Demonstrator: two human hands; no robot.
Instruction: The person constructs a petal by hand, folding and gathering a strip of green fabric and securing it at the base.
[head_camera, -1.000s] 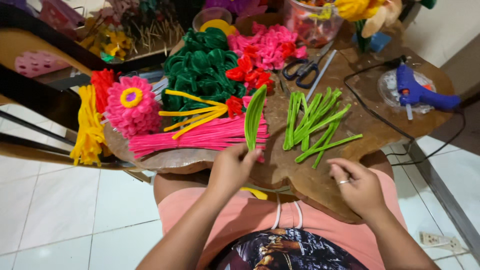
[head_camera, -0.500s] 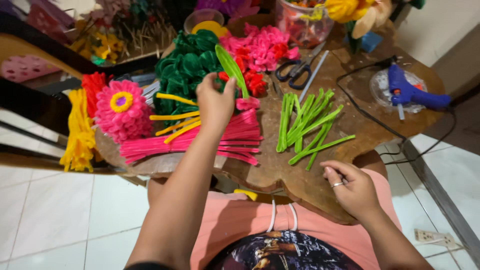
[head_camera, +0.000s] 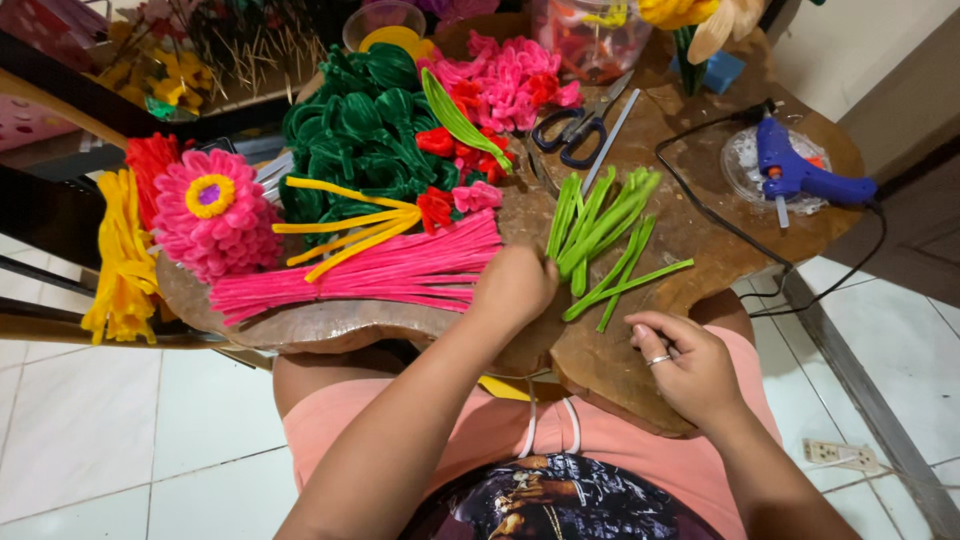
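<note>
**Hands at the green stems**

The left hand (head_camera: 515, 288) is touching the light green stems (head_camera: 600, 235) on the wooden table (head_camera: 620, 365), fingers hidden, so I cannot tell its grip. The right hand (head_camera: 685, 365) is resting loosely curled, holding nothing, near them.

Home craft corner: glue gun (head_camera: 800, 175), scissors (head_camera: 580, 125), pipe-cleaner flowers (head_camera: 210, 210), tiled floor (head_camera: 130, 430).

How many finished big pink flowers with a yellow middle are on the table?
1. The big pink flower lies at the table's left end, between the yellow stems and the pink stems. Others may hide under the piles.
</note>
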